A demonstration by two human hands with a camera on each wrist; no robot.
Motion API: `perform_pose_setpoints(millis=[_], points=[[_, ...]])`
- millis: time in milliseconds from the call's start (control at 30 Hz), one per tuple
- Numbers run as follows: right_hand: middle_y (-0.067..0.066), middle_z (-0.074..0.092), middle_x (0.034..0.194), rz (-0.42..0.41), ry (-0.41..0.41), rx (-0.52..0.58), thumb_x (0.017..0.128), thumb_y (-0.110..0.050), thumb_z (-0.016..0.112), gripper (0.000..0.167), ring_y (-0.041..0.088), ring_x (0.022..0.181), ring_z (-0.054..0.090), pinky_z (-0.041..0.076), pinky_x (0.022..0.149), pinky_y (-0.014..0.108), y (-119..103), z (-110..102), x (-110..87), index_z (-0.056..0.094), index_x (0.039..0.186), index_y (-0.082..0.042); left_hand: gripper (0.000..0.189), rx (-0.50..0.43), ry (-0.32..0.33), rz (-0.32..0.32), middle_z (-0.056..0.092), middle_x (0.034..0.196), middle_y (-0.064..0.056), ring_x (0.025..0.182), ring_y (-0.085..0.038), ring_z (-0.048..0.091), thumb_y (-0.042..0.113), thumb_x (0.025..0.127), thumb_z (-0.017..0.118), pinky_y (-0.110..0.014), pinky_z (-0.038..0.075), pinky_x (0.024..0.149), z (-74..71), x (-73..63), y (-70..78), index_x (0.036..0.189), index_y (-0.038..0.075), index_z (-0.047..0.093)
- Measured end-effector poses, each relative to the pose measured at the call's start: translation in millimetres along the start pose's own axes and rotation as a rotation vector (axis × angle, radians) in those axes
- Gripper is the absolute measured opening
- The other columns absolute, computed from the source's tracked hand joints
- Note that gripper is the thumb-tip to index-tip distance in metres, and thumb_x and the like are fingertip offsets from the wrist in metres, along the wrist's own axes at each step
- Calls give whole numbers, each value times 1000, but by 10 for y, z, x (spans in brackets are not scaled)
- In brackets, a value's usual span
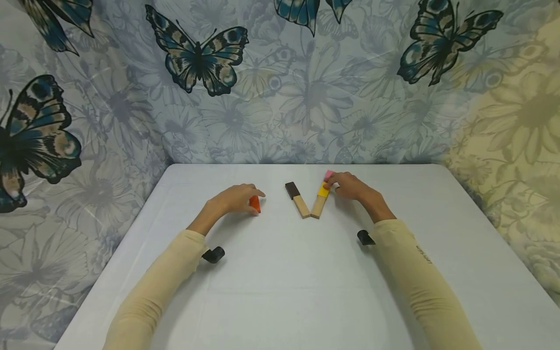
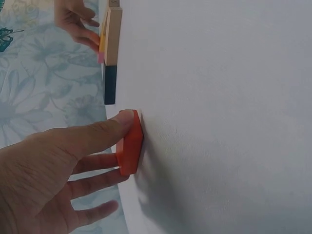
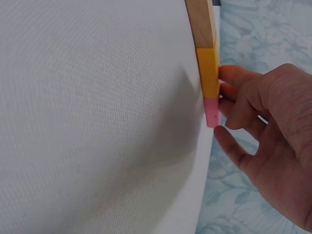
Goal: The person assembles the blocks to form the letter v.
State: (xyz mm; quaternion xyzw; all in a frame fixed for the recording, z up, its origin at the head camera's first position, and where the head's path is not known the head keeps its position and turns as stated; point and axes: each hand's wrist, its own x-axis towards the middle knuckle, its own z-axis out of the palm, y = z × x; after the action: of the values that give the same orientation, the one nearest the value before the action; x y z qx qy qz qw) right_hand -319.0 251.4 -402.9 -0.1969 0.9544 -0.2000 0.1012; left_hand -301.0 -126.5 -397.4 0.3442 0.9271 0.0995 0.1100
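My left hand (image 1: 236, 198) pinches an orange block (image 2: 130, 146) between thumb and fingers, just above the white table at the left. The little finger stays stretched out. On the other side, my right hand (image 1: 347, 185) has its curled fingertips at a pink block (image 3: 212, 112) and the yellow block (image 3: 208, 73) joined end to end with it. These lie in line with a plain wooden block (image 1: 318, 208), forming the right arm of a V. Its left arm is a second wooden block (image 1: 301, 206) with a dark block (image 1: 292, 190) at its far end.
The white table (image 1: 280, 291) has its far edge just beyond the blocks. Butterfly-patterned cloth (image 1: 315, 107) hangs behind and at both sides. A small black device sits at each wrist, the left one (image 1: 214, 254) and the right one (image 1: 365, 237).
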Motion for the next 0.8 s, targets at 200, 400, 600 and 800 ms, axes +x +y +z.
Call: perform_pose_setpoints(millis=[200,400,600,800], points=[[25,59,150,3,-7,-18,90,18,44,48,48,148,45,32,124,63,14,3,14,73,126,5,59,4,2,-10,70,124,-8,99,-19,61,32,90,84,-41,55,97,-15,12,12,143,14,66],[24,59,150,17,-10,-19,91,18,45,47,48,148,45,31,125,63,13,-7,-9,73,126,4,58,-10,13,-16,70,122,-8,101,-20,61,34,92,81,-42,54,99,-33,36,61,145,15,64],[24,60,149,3,-4,-22,90,18,46,47,47,147,46,32,124,63,17,-8,-11,73,125,4,56,-10,35,-50,69,117,-6,103,-22,60,34,95,77,-42,53,98,-80,119,110,147,17,62],[25,61,147,-25,12,-35,88,19,47,48,47,144,49,35,123,63,17,-6,18,73,125,4,56,-16,78,-48,68,114,-8,101,-22,58,37,97,74,-40,52,90,-154,284,139,148,16,61]])
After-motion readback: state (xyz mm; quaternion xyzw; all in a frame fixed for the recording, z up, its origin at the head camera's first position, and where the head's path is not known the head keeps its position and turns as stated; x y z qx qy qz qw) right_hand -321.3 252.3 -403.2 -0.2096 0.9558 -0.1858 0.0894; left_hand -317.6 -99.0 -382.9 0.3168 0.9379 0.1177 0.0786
